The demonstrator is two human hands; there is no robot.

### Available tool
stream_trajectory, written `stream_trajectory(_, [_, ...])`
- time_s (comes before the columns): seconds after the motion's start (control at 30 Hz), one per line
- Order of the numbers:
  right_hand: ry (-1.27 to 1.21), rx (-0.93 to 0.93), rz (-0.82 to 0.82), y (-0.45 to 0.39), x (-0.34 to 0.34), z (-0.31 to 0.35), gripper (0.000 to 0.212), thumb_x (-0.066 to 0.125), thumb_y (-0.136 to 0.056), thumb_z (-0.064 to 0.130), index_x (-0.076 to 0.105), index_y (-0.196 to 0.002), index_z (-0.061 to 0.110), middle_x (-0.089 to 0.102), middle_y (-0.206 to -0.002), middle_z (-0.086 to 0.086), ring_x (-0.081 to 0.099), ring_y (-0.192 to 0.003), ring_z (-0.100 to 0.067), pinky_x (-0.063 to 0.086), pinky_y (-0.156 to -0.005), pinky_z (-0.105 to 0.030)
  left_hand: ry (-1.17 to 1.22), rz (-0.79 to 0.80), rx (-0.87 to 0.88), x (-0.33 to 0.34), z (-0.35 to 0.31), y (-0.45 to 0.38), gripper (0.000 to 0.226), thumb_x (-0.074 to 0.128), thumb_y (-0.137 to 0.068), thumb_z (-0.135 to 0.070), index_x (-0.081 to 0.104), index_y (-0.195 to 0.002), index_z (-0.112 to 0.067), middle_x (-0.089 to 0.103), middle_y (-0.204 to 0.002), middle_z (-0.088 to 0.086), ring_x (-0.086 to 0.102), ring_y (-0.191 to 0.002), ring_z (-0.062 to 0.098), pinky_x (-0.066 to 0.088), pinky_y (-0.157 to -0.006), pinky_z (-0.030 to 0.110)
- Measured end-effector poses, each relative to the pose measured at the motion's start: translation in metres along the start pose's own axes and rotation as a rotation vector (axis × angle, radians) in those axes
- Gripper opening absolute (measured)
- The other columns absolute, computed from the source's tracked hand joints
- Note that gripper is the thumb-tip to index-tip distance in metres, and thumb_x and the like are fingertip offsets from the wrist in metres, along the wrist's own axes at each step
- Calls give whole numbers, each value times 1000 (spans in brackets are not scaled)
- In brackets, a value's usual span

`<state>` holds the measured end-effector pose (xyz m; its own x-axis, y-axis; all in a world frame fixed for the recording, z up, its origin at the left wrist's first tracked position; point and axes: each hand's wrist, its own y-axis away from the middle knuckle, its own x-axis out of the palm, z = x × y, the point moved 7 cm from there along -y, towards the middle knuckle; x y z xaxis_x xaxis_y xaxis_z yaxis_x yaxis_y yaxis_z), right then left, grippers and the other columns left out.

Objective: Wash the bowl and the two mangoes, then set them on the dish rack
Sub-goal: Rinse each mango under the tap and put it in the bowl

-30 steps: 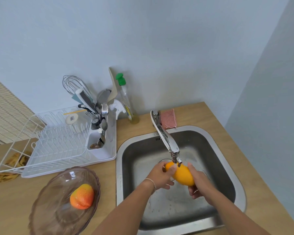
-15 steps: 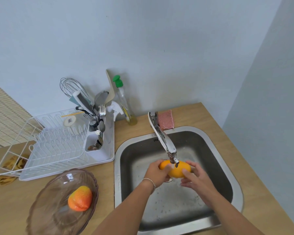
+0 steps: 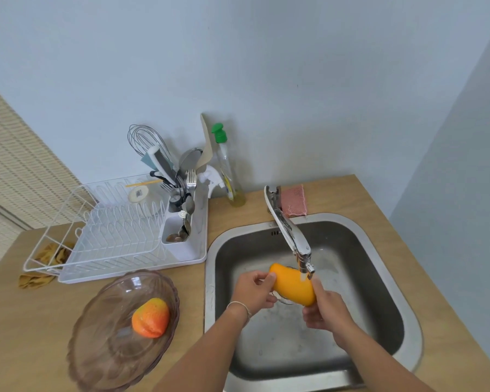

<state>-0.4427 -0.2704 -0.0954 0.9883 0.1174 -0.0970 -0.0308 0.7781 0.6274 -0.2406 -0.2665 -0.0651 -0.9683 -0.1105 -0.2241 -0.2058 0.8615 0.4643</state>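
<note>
Since half a second ago the yellow mango [image 3: 293,284] has tilted, left end up and right end down, and the right hand [image 3: 324,305] has slid under its lower right end. Wooden surface [image 3: 348,199] carries everything. Steel sink [image 3: 385,281]: holds both hands and the yellow mango under the faucet [image 3: 289,230], water running onto the fruit. White dish rack [image 3: 116,230] left of the sink, plate slots bare; its cutlery caddy [image 3: 178,236] holds forks, spoons, a whisk [image 3: 143,140] and other utensils. Glass bowl [image 3: 96,349] in front of the rack, near the sink's left rim, with one orange-red mango [image 3: 150,317] lying in it. Soap bottle [image 3: 227,168] with green cap and pink sponge [image 3: 294,200] stand behind the sink. Yellow cloth [image 3: 37,280] lies at the rack's left corner. Left hand [image 3: 253,292] curled, fingertips pinching the mango's upper left end; right hand cupped around the lower right end, gripping it.
</note>
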Motion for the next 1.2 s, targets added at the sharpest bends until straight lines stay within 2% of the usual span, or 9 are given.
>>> stream_trajectory(0.17, [-13, -121, 121, -7, 9, 4, 38, 60, -97, 43, 59, -126, 19, 67, -113, -15, 73, -92, -29, 63, -79, -45, 9, -48, -29, -8, 3, 3, 32, 65, -92, -42, 59, -109, -15, 67, -102, 12, 75, -75, 24, 63, -67, 35])
stream_trajectory(0.3, [209, -278, 187, -9, 14, 7, 48, 68, -93, 26, 47, -135, 30, 55, -133, -5, 62, -114, -23, 56, -95, -46, -58, -48, 13, -12, 6, 4, 29, 64, -94, -22, 61, -121, -12, 64, -120, 12, 69, -90, 20, 60, -70, 26])
stream_trajectory(0.43, [400, -367, 256, 1, 28, 12, 62, 68, -93, 26, 33, -141, 42, 47, -138, 7, 54, -123, -15, 51, -102, -39, -255, -114, 137, -22, -6, 9, 45, 67, -90, -24, 58, -133, -17, 62, -126, 1, 58, -106, 14, 54, -91, 29])
stream_trajectory(0.57, [434, -371, 309, 8, 54, 18, 57, 69, -93, 27, 34, -136, 39, 48, -138, 5, 53, -125, -17, 48, -105, -40, -346, -147, 293, -31, -33, 26, 48, 67, -90, -31, 53, -135, -28, 55, -124, -9, 53, -110, 10, 48, -92, 24])
stream_trajectory(0.7, [433, -441, 342, 17, 94, 35, 48, 69, -91, 35, 43, -131, 40, 59, -129, 15, 57, -121, -10, 49, -104, -48, -371, -197, 459, -63, -59, 49, 45, 68, -88, -34, 54, -130, -33, 54, -119, -16, 53, -109, 5, 50, -92, 22])
stream_trajectory(0.8, [399, -562, 337, 35, 131, 60, 50, 69, -92, 31, 44, -133, 41, 59, -128, 15, 57, -119, -7, 52, -99, -41, -347, -322, 535, -111, -69, 73, 40, 69, -86, -33, 55, -124, -34, 56, -116, -15, 53, -105, 0, 50, -85, 16])
stream_trajectory(0.9, [435, -768, 295, 62, 171, 86, 56, 66, -95, 27, 40, -143, 36, 52, -130, 13, 54, -117, -4, 46, -93, -22, -313, -474, 544, -168, -63, 101, 39, 69, -84, -28, 57, -121, -32, 57, -115, -15, 55, -104, 3, 51, -82, 16])
stream_trajectory(1.03, [520, -980, 308, 95, 230, 103, 58, 64, -94, 20, 41, -147, 30, 45, -124, 7, 49, -114, -2, 39, -95, -13, -303, -619, 494, -239, -34, 136, 42, 69, -80, -25, 59, -120, -32, 61, -114, -14, 58, -103, 4, 52, -85, 23])
stream_trajectory(1.2, [693, -1139, 330, 116, 294, 108, 50, 60, -92, 30, 48, -141, 25, 53, -132, 3, 48, -120, -12, 40, -106, -33, -291, -676, 352, -297, 16, 153, 43, 67, -73, -25, 61, -110, -48, 67, -111, -20, 64, -99, 2, 55, -83, 25])
